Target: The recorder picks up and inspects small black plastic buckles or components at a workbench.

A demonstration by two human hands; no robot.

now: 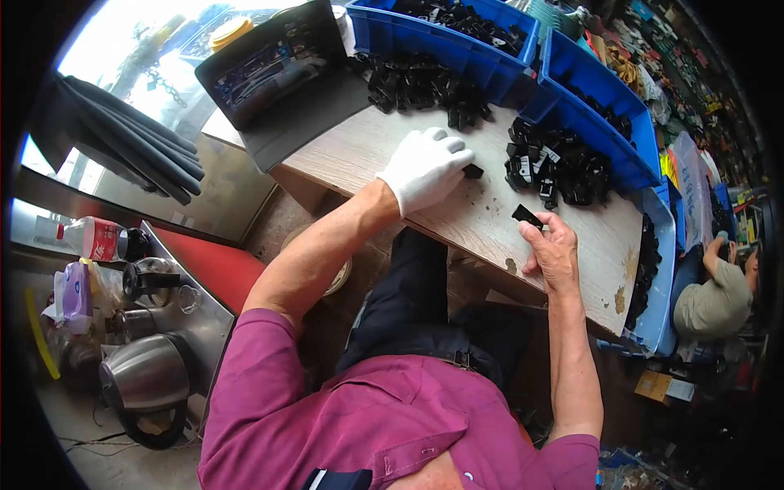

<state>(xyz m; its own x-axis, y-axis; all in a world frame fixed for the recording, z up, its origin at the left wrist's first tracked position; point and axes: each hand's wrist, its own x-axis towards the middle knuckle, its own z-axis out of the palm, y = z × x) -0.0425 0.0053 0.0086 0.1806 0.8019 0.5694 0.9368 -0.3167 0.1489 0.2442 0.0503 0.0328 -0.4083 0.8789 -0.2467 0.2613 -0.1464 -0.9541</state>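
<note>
My left hand [425, 170], in a white glove, is closed over the table with a small black plastic part [473, 171] showing at its fingertips. Bare, my right hand [555, 251] pinches another small black piece [527, 216] between thumb and fingers, just above the tabletop near its front edge. Beyond that hand lies a heap of black plastic parts [584, 175], a few with pale faces. A second pile of black parts [416, 82] spreads along the back of the table [359, 151].
Blue bins [457, 65] of black parts line the table's back and right. A tablet in a dark case [282, 82] stands at the back left. To my left, a steel kettle [151, 371] and a bottle [96, 238] stand on a side surface. Another person [714, 298] sits far right.
</note>
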